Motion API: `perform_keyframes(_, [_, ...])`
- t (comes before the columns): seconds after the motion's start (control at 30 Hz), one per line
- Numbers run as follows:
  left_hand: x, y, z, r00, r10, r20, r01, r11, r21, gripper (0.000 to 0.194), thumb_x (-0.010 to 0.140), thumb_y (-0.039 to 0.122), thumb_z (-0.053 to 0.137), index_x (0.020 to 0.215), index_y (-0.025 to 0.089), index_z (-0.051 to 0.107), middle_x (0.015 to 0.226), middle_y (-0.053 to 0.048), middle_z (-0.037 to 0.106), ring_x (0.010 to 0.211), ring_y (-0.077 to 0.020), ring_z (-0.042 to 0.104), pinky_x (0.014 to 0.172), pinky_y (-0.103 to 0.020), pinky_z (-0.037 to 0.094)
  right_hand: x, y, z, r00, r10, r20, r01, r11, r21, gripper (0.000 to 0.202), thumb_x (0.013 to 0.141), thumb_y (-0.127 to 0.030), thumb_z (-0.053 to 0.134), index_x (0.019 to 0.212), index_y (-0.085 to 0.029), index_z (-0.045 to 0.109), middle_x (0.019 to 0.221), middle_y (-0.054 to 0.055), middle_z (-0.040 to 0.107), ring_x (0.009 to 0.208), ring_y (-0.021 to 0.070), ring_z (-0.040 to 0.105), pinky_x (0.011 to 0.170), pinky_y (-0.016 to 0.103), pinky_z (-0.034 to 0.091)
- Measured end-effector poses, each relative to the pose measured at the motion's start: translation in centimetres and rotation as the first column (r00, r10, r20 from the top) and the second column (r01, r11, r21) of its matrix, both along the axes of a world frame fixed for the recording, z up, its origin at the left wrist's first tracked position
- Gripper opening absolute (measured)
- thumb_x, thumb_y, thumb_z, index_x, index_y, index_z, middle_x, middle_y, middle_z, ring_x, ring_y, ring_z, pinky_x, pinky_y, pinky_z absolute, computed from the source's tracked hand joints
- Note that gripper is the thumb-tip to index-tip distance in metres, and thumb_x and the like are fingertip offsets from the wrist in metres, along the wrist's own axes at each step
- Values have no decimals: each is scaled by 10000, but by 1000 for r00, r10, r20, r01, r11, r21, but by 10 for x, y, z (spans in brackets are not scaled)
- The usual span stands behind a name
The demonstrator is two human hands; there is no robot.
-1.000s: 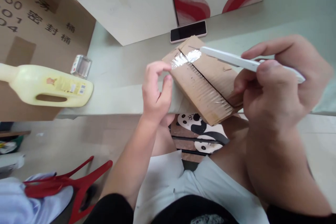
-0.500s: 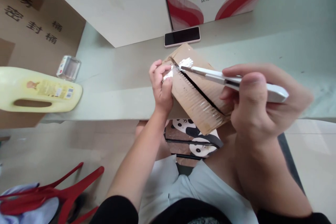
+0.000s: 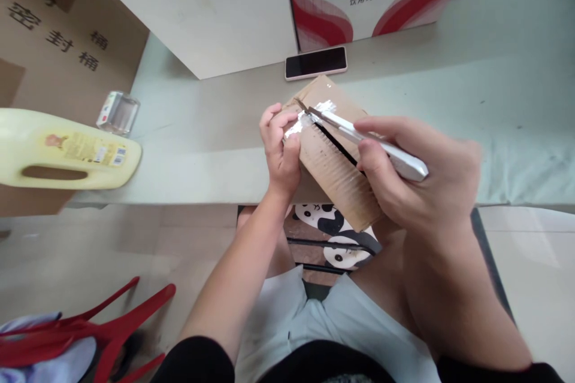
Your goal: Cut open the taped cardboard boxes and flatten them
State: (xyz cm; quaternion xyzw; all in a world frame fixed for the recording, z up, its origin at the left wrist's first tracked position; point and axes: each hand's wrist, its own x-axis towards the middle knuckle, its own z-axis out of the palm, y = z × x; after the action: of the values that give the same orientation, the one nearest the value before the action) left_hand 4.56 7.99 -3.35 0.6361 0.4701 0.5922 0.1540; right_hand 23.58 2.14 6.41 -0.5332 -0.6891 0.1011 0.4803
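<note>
A taped cardboard box (image 3: 335, 176) rests at the table's front edge, tilted, with a dark slit running along its top seam. My left hand (image 3: 283, 146) grips the box's left corner, fingers bent over the top. In my right hand (image 3: 417, 173) is a white utility knife (image 3: 399, 158), held between thumb and fingers. Its blade tip touches the tape near the far end of the seam, close to my left fingers. Shiny clear tape lies on both sides of the blade. My right hand hides the near right part of the box.
Behind the box lies a phone (image 3: 316, 63), before a white carton with red print (image 3: 368, 12). To the left are a pale yellow jug (image 3: 67, 152), a small clear container (image 3: 118, 112) and a big brown carton (image 3: 76, 66). A red chair (image 3: 112, 329) stands lower left.
My right hand has moved left with the knife, bringing the blade slightly farther up the seam. My left hand keeps its hold on the box; the whole view has shifted slightly.
</note>
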Motion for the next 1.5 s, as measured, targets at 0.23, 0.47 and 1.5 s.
perform_keyframes(0.23, [-1, -2, 1, 999, 5, -46, -6, 1000, -14, 484, 978, 653, 422, 1163, 259, 633, 1335, -112, 536, 1401, -296, 465, 1233, -529, 316, -3, 2, -1, 990, 37, 138, -33, 999, -28, 209, 937, -324, 565, 940, -258, 763, 666, 1, 718, 545, 135, 605, 513, 280, 392])
perform_keyframes(0.47, [-3, -2, 1, 999, -1, -51, -1, 999, -35, 515, 970, 685, 405, 1171, 265, 624, 1345, -107, 534, 1422, -305, 454, 1238, -533, 311, -4, 0, 0, 986, 49, 162, -39, 997, -62, 173, 922, -319, 568, 921, -268, 734, 640, 5, 691, 554, 155, 581, 521, 299, 367])
perform_keyframes(1.5, [-9, -11, 0, 998, 57, -40, -58, 998, -28, 434, 976, 572, 409, 1139, 229, 619, 1337, -133, 534, 1363, -302, 486, 1190, -509, 358, 12, -19, 3, 976, 7, -218, 21, 992, 127, 151, 845, -263, 590, 776, -275, 724, 584, -2, 632, 490, 151, 571, 501, 323, 439])
